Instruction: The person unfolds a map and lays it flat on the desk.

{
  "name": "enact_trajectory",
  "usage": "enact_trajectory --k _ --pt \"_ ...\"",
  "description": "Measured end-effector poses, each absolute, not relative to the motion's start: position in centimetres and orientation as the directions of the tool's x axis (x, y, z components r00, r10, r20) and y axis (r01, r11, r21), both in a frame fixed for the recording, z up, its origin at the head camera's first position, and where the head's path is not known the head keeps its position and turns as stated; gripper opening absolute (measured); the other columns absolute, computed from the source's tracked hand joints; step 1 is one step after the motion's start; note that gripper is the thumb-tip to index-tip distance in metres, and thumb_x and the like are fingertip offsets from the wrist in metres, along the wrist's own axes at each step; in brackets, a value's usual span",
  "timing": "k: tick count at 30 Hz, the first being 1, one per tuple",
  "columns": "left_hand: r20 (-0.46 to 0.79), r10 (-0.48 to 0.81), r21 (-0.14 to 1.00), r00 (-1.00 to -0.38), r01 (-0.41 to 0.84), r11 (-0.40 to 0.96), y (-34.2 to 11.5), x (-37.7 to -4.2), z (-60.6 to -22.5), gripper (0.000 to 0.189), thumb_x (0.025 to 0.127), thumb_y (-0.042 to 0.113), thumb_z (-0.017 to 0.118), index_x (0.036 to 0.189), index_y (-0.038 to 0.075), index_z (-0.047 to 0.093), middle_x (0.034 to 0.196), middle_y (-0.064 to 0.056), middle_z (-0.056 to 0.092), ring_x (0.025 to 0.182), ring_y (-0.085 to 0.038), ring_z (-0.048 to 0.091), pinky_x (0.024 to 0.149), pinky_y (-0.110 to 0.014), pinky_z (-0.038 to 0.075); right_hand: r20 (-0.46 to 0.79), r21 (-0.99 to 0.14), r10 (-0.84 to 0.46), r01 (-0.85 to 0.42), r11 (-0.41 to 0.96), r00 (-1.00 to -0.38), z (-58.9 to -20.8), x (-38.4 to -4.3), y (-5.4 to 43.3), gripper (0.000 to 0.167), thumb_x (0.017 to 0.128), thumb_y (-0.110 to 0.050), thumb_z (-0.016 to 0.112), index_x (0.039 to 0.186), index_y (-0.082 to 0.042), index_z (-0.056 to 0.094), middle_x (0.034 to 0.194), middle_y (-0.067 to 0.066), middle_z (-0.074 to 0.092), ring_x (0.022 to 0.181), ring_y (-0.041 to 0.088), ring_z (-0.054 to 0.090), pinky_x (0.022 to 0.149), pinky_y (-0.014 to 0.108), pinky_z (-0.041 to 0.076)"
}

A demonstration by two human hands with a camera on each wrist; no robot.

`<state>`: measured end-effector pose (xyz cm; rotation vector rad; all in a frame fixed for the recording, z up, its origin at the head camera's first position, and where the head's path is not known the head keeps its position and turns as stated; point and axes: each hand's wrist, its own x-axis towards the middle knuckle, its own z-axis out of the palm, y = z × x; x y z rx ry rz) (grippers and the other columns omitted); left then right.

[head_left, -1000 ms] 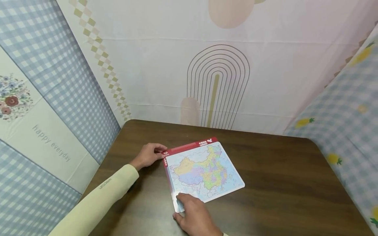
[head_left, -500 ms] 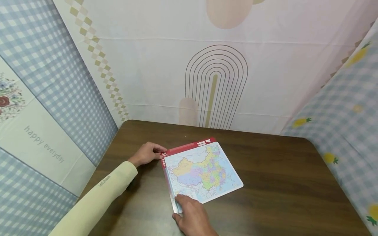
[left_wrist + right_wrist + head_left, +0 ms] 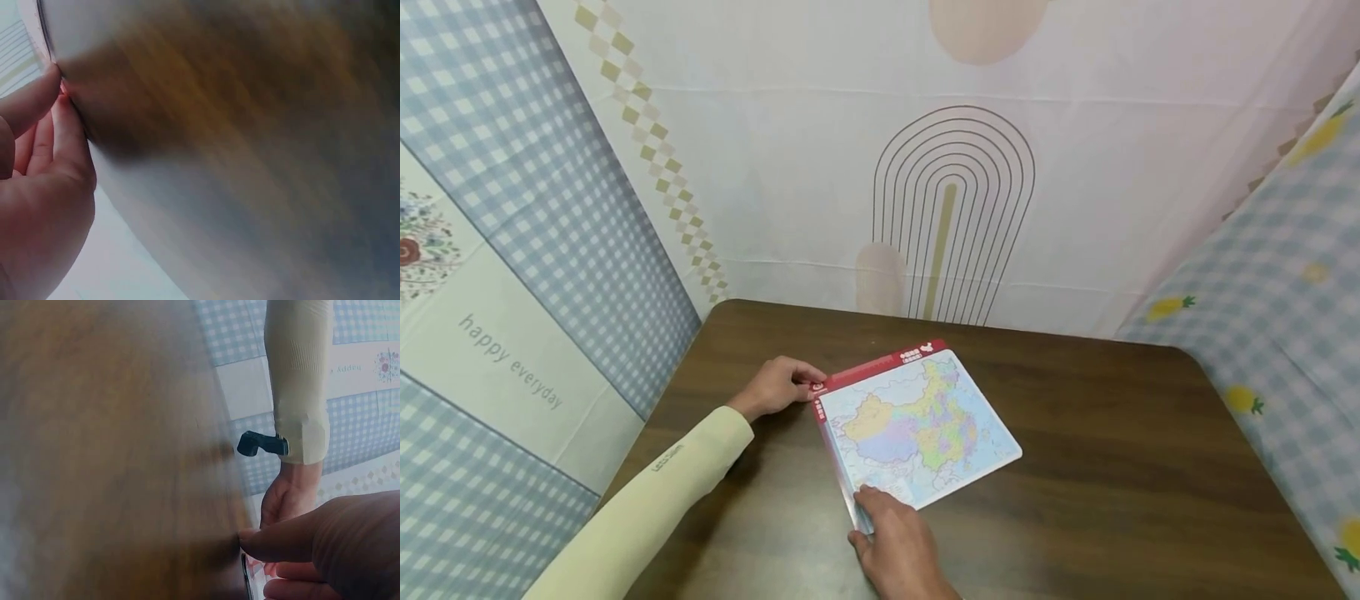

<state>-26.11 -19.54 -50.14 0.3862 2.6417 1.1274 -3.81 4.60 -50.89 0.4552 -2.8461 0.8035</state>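
Note:
A thin square map board [image 3: 917, 433] lies at an angle on the brown table, with a coloured map under a red top strip. At its far left corner, my left hand [image 3: 777, 386] pinches the edge. The left wrist view shows the left hand [image 3: 50, 181] with its thumb and fingers meeting at that edge. My right hand [image 3: 898, 542] holds the near left corner, fingers over the face and thumb at the side. In the right wrist view, the board's edge [image 3: 252, 578] shows between thumb and fingers of the right hand [image 3: 350, 544]; its underside is hidden.
The brown table [image 3: 1112, 467] extends to the right of the board. Behind it hangs a pale cloth [image 3: 775, 183] with arch lines. Checked cloths hang at the left [image 3: 587, 208] and right [image 3: 1262, 292]. A dark clip-like piece [image 3: 253, 444] sits on the left cuff.
The board's near side has shifted slightly away from me, its right corner most, and my right hand has moved a little with it. My left hand stays nearly still; the view tilts slightly.

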Motion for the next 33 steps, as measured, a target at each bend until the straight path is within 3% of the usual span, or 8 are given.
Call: enact_trajectory --k 7,17,33 --pt "-0.121 0.280 0.714 -0.952 0.113 0.691 -19.3 -25.4 -49.8 0.025 0.093 0.005 0.079 0.116 0.015 0.082 0.118 -0.006 0.077 0.104 -0.023 0.065 0.097 -0.044 0.057 0.300 -0.465 -0.191 -0.318 0.826 -0.934 -51.4 -4.0 5.4 0.038 0.077 -0.010 0.091 0.114 -0.011 0.080 0.122 0.002 0.079 0.109 0.022 0.077 0.090 0.040 0.061" --pt "-0.103 0.238 0.671 -0.966 0.109 0.733 -19.5 -24.1 -49.7 0.025 0.088 0.006 0.084 0.112 0.013 0.083 0.106 -0.004 0.078 0.091 -0.019 0.063 0.081 -0.033 0.055 0.239 -0.468 -0.184 -0.279 0.838 -0.954 -51.0 -4.0 6.4 0.042 0.079 -0.012 0.092 0.118 -0.011 0.079 0.122 0.003 0.079 0.108 0.024 0.077 0.090 0.043 0.061" --pt "-0.070 0.178 0.701 -0.982 0.078 0.709 -19.9 -20.3 -49.6 0.024 0.082 0.003 0.088 0.105 0.007 0.082 0.094 -0.004 0.078 0.081 -0.014 0.065 0.074 -0.028 0.055 0.179 -0.486 -0.221 -0.281 0.827 -0.959 -50.4 -3.4 8.8 0.046 0.082 -0.009 0.090 0.125 -0.003 0.074 0.128 0.011 0.076 0.114 0.028 0.075 0.093 0.044 0.061"
